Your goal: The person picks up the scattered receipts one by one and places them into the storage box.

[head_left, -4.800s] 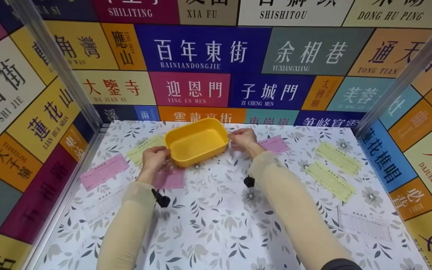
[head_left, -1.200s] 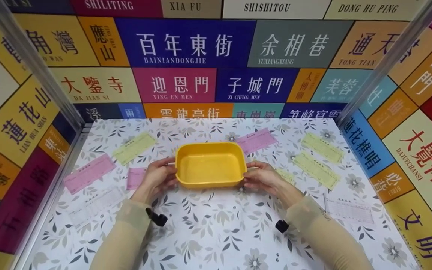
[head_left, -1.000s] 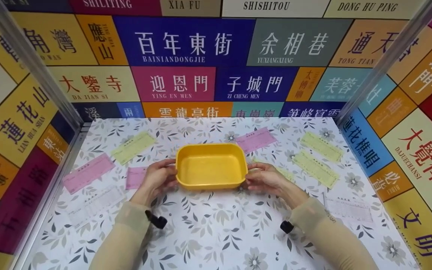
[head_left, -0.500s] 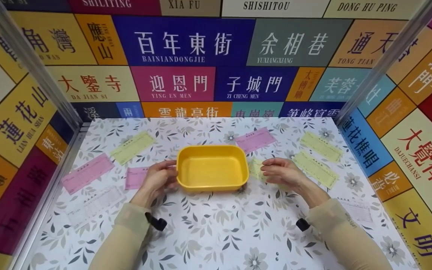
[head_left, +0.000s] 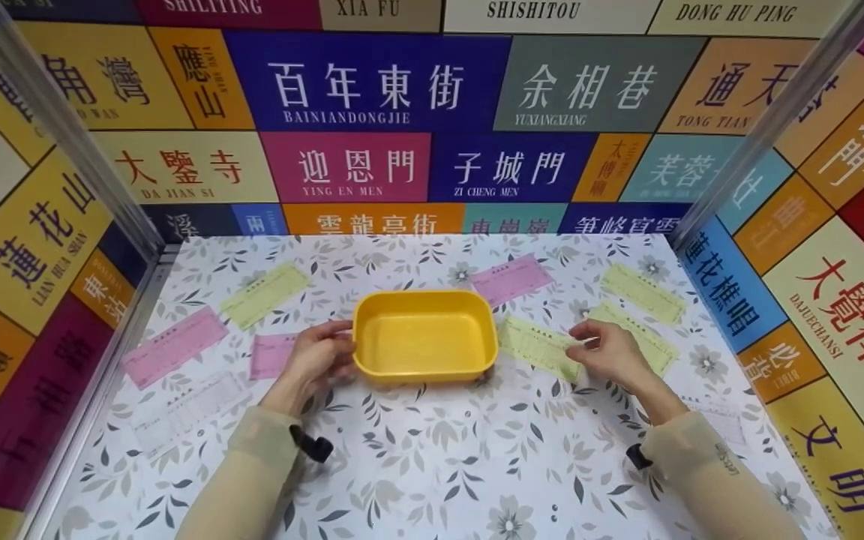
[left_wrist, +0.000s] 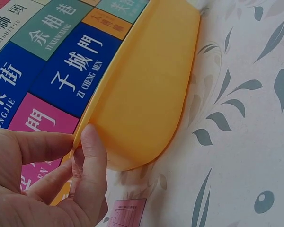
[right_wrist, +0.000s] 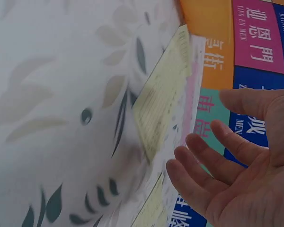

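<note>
A yellow plastic box (head_left: 424, 341) with rounded corners stands in the middle of the table; its inside shows bare. At its left end, my left hand (head_left: 319, 356) pinches the rim between thumb and fingers, as the left wrist view shows on the box wall (left_wrist: 137, 94). Off to the right of the box, my right hand (head_left: 612, 356) hovers by the right end of a yellow printed slip (head_left: 541, 349). Its fingers are loosely bent and apart in the right wrist view, with nothing between them; the slip (right_wrist: 163, 94) lies beyond them.
More printed slips lie around: pink (head_left: 177, 346), pink (head_left: 513, 280), yellow (head_left: 265, 295), yellow (head_left: 643, 292) and white (head_left: 193, 411). My left hand partly covers another pink slip (head_left: 268, 356). Sign-patterned panels (head_left: 372, 82) enclose the floral tabletop (head_left: 432, 465) at the back and sides.
The box came from the back left to the middle and was straightened, held by both hands. My right hand then let go and moved right, uncovering the yellow slip. My left hand stayed.
</note>
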`<action>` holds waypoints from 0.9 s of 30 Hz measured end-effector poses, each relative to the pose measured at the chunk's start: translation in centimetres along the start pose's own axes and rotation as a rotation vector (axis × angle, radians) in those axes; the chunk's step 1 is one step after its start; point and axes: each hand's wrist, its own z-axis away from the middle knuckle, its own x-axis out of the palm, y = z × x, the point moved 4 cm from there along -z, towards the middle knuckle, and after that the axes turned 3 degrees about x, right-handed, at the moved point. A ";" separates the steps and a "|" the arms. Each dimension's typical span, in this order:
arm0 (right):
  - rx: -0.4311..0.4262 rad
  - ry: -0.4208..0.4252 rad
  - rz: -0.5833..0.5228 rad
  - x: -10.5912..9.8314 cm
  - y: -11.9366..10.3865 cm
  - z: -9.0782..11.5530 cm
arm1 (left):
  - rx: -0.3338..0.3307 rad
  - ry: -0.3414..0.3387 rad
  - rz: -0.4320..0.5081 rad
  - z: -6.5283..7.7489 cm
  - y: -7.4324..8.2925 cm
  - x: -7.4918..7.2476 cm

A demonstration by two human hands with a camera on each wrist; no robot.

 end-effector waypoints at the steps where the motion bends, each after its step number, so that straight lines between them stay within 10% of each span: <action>1: -0.007 0.013 0.040 -0.1 0.3 0.1 | 0.006 -0.003 0.000 0.0 0.0 0.0; 8: -0.011 0.104 0.200 0.4 1.9 0.2 | 0.038 0.000 -0.020 0.0 0.1 0.0; 27: 0.041 0.160 0.165 1.7 3.4 -0.1 | 0.010 0.002 -0.014 -0.1 0.0 0.0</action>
